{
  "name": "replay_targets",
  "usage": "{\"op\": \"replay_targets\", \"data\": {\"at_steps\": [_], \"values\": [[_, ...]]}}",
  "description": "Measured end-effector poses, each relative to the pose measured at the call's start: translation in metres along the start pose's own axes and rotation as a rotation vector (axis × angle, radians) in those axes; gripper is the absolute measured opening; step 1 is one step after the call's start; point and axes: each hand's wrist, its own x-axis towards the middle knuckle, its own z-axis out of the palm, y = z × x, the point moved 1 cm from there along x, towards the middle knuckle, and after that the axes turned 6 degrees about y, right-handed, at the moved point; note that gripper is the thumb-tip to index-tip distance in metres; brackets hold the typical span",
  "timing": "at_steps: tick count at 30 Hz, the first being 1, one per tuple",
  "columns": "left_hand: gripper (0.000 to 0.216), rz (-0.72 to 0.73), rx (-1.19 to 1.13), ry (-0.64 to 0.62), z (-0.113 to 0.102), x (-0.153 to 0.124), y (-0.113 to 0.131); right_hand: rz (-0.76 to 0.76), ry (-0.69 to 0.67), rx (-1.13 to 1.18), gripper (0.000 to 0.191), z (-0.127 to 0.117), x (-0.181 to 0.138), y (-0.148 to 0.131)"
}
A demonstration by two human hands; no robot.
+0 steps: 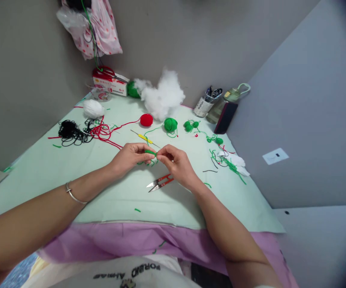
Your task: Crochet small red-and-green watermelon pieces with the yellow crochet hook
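My left hand (131,157) and my right hand (175,162) meet over the middle of the pale green table cover (71,172). Both pinch a small green crocheted piece (150,153) between their fingertips, with loose green yarn strands hanging under it. Red-handled thread snips (160,182) lie on the cover just below my right hand. A yellow-handled crochet hook (144,138) lies just beyond my hands. A silver bracelet sits on my left wrist.
Further back lie a green yarn ball (170,124), a red yarn ball (146,119), a white yarn ball (92,108), tangled black yarn (69,131), white stuffing (163,96), a red-white box (110,83), a pen jar (204,105) and a bottle (221,106). Green scraps and white pieces (231,162) lie right.
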Motion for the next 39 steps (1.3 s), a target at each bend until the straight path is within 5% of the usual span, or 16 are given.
{"op": "replay_targets", "data": {"at_steps": [16,25,34,39], "values": [[0.022,-0.015,-0.008,0.018,0.003,-0.001,0.002,0.015,-0.095,0.16,0.016,-0.01,0.001,-0.005],[0.027,-0.094,-0.07,-0.136,0.006,-0.002,-0.001,-0.015,-0.03,0.025,0.021,-0.014,0.004,-0.004],[0.024,-0.116,0.067,-0.296,0.009,-0.006,0.002,0.186,-0.218,0.384,0.016,-0.011,0.006,-0.007],[0.028,-0.086,0.085,-0.278,0.011,-0.006,0.001,0.227,0.001,0.409,0.012,-0.003,0.011,-0.003]]}}
